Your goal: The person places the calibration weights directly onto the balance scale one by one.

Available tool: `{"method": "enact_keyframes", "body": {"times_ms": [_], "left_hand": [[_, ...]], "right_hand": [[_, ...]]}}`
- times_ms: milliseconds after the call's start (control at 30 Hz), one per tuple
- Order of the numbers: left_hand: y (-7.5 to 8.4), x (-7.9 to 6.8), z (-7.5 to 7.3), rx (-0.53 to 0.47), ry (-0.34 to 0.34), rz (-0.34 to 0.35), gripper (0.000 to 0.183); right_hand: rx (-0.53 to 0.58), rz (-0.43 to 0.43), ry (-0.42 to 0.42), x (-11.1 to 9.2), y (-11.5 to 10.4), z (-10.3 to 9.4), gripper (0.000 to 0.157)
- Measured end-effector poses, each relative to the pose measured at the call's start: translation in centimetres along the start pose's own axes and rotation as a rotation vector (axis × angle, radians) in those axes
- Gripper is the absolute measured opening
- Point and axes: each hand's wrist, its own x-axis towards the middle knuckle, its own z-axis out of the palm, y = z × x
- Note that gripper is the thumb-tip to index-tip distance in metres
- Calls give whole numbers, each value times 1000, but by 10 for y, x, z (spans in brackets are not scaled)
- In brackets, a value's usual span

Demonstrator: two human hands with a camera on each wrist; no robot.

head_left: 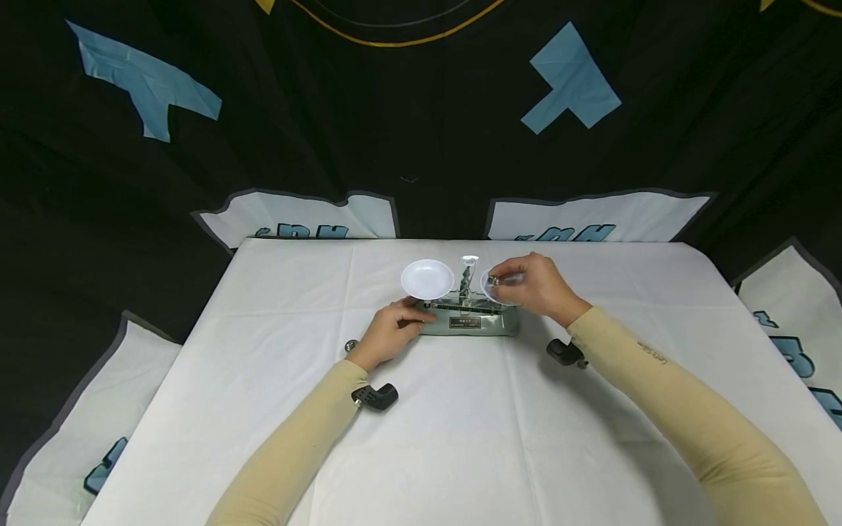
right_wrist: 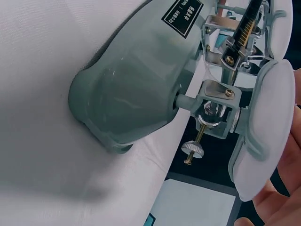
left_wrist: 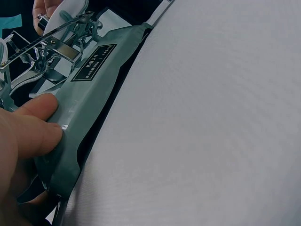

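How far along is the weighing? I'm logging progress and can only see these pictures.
Early on. Done: the scale stands on the white cloth, its left pan bare. In hand: the left hand rests on the scale's base, and the right hand pinches a small metal piece over the right pan. Left: setting it down; another small metal piece lies on the cloth.

Left hand [head_left: 395,326] lies flat, fingers straight; right hand [head_left: 529,283] raised, fingertips pinched.

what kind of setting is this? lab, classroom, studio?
Probably a staged recording setup for a lab-style weighing demo: a two-pan balance scale on a table under a white tablecloth, with a black backdrop hung all around.
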Motion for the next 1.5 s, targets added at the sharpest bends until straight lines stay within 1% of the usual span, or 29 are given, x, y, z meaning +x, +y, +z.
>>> {"method": "enact_keyframes", "body": {"times_ms": [267,500,667,967,1233,1500], "left_hand": [[0,1,0,4,0,-3,21],[-1,1,0,14,5,12,21],[0,0,0,3,7,8,21],[-2,0,0,8,1,-1,22],[-2,0,0,9,2,12,21],[-2,0,0,-5,3,13,21]], "right_hand": [[-35,-25,7,-1,-1,1,24],[-78,-76,21,0,-2,4,25],[-86,-110,31,2,-2,5,26],[-81,-80,15,2,-2,3,30],[-78,-50,-5,2,-3,2,31],[-85,-60,-1,2,-5,2,32]]}}
